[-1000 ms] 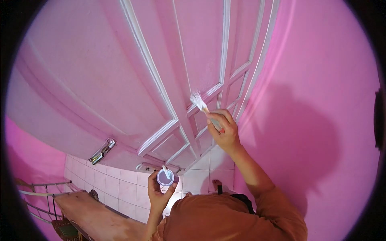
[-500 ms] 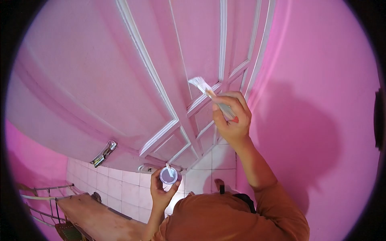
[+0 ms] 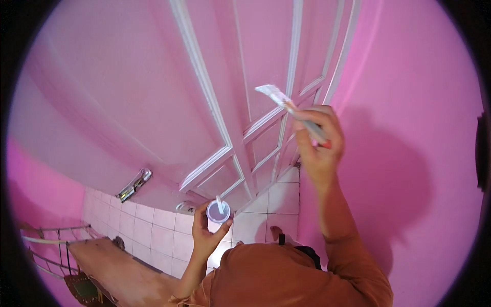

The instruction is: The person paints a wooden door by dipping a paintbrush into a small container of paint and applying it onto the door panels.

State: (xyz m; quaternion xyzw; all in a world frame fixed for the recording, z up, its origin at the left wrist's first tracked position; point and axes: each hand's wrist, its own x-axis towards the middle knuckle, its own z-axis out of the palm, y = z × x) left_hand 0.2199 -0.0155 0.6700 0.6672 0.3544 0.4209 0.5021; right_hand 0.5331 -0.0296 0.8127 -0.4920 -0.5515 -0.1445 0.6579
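Note:
My right hand [image 3: 319, 140] is closed around the grey handle of a paintbrush [image 3: 279, 96], whose red tip sticks out below the fingers. White paint coats the bristles, which point up and left in front of the panelled door [image 3: 204, 117]; whether they touch it I cannot tell. Low in the middle, my left hand [image 3: 208, 238] grips a small round paint cup [image 3: 218, 211] from the side. Pale purplish-grey contents show inside the cup, and a white stick leans in it. The door is pink with white mouldings around its panels.
A metal door handle [image 3: 134, 185] juts from the door at lower left. Beyond the door's lower edge lie white floor tiles [image 3: 161, 238]. A brown surface [image 3: 120, 271] and a metal rack [image 3: 53, 245] stand at bottom left. The pink wall [image 3: 409, 128] rises close on the right.
My right hand and the paintbrush have shifted right and slightly up. My left hand has lifted the paint cup a little. The door sits slightly further right in view.

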